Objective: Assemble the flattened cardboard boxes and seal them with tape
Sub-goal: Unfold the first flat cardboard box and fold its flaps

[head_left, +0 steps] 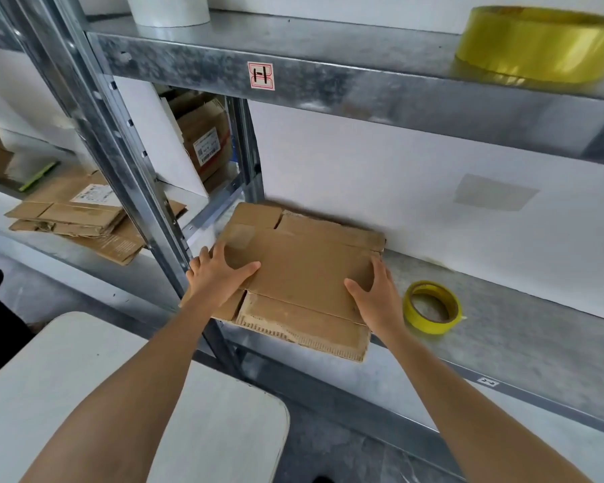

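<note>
The flattened box [304, 266], lying lengthwise front to back, is being touched on either edge by the left hand [220, 275] and right hand [375, 296], fingers [219, 249] spread open.

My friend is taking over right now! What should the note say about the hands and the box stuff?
Left hand and right hand: both rest flat on the flattened brown cardboard box.
The box lies on the grey metal shelf, overhanging its front edge.
The small yellow tape roll lies beside it on the right, not touching.
Done: nothing folded or taped yet.
Left: open the box, fold flaps, tape.
</note>
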